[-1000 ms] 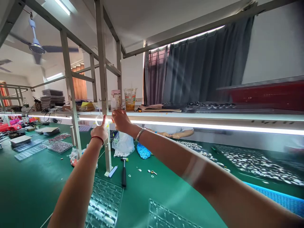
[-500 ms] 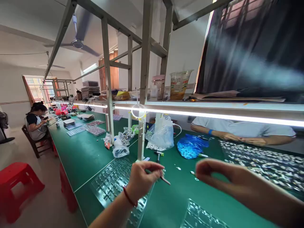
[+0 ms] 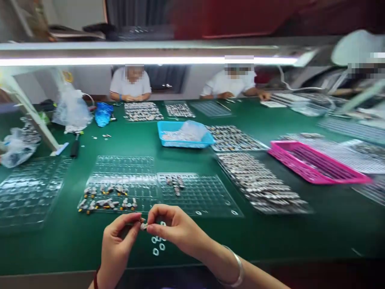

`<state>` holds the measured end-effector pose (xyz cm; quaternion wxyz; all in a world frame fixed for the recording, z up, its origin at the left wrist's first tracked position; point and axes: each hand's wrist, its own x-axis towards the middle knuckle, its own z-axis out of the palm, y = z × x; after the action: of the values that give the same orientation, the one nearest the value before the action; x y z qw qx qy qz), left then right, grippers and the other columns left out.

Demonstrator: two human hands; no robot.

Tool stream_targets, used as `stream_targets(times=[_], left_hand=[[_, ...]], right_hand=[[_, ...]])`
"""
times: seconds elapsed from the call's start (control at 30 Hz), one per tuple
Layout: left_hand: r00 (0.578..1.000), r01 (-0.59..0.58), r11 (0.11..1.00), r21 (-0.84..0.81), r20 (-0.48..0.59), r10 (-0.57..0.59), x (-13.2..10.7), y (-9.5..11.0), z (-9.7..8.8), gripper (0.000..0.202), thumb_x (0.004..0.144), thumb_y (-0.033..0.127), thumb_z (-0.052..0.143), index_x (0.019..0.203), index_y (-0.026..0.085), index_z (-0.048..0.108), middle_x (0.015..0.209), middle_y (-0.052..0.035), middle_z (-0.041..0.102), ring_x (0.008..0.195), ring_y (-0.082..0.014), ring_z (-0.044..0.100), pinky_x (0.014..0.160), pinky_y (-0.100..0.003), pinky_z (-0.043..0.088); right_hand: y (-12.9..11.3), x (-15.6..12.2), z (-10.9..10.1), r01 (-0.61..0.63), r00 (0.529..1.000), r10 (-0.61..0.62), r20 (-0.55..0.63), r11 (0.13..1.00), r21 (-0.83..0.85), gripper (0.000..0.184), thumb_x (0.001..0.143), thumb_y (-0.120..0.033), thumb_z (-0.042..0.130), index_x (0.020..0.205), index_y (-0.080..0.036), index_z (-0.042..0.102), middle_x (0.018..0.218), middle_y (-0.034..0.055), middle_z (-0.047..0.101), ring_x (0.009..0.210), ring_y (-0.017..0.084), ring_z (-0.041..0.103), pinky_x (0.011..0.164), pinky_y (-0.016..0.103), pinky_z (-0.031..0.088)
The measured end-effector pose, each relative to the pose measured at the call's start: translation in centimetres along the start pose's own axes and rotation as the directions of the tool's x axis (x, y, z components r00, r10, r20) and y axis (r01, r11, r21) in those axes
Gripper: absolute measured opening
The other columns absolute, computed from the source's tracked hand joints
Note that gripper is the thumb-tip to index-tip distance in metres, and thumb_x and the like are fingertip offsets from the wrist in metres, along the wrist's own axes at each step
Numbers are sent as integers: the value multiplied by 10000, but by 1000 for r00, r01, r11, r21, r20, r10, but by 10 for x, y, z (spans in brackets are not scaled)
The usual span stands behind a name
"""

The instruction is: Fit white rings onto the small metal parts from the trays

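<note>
Small part pinched between two hands

Left hand (image 3: pixel 116 245) and right hand (image 3: pixel 177 228) meet over the near edge of a green table (image 3: pixel 138 140), thumb and forefinger of each closed on a small part (image 3: pixel 143 226), pale and too blurred to make out in detail. A dark red band (image 3: pixel 96 277) circles the left wrist, a silver bangle (image 3: pixel 239 267) the right forearm. White rings (image 3: pixel 159 241) lie loose on the table by the right hand, which hides some of them.

Just beyond the hands lies a clear tray (image 3: pixel 120 170) with two rows of grey pieces (image 3: pixel 108 203), some with yellow ends, along its near side. Touching it on the right, a second clear tray (image 3: pixel 198 196) carries a small cluster of pieces (image 3: pixel 177 185) at its far left. Another clear tray lies at far left, near a black-handled hammer (image 3: pixel 75 146).

Farther back stands a light blue basket (image 3: pixel 183 143) containing pale bits and a clear bag (image 3: pixel 192 130). Right of it are trays packed with parts (image 3: pixel 258 180), then a pink basket (image 3: pixel 291 168). Across the table, under a strip light (image 3: pixel 144 62), sit two people in white tops; the left one's hands are together behind a tray of parts.
</note>
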<state>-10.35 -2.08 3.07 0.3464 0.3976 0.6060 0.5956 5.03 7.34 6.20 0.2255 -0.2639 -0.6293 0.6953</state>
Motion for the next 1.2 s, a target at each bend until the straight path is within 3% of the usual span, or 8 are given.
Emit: stream_targets(times=[0.17,0.37,0.6,1.0,1.2], left_hand=[[986,-170,976,140,29,167,-29,-8,58,213,770,204,708,981,211,687,791,-13,775,721,-193,746,665,-258,613],[948,-317,894,316,90,304,-51,-4,88,242,797,143,667,990,255,573,777,38,747,704,-140,741,669,-200,598],[921,-388,813,434,186,341,-55,-3,89,272,818,134,640,1036,251,528,814,23,726,733,-153,742,700,-232,601],[912,-409,735,541,208,354,-54,-5,76,255,831,155,627,1048,245,529,815,21,708,741,-138,739,719,-203,586],[872,-484,666,568,245,425,-54,-6,73,241,841,156,618,1061,211,537,814,0,719,736,-138,744,710,-190,585]], right_hand=[[20,-55,-37,6,997,-6,-72,1000,-3,237,759,-382,742,751,-168,641,733,-4,613,733,140,550,747,280,450],[30,-82,-61,-32,999,34,-38,998,52,256,726,-377,783,732,-161,647,723,-8,621,717,135,555,731,273,470],[33,-84,-73,4,1000,-4,-18,1000,-27,148,762,-264,738,731,-161,637,747,-11,617,729,130,550,713,255,451],[41,-70,-63,73,997,-75,-12,987,-145,96,776,-150,694,725,-172,616,756,-19,593,734,124,540,702,238,424],[42,-72,-59,142,988,-152,-28,963,-230,121,768,-83,677,729,-167,599,761,-16,585,743,127,537,703,244,417]])
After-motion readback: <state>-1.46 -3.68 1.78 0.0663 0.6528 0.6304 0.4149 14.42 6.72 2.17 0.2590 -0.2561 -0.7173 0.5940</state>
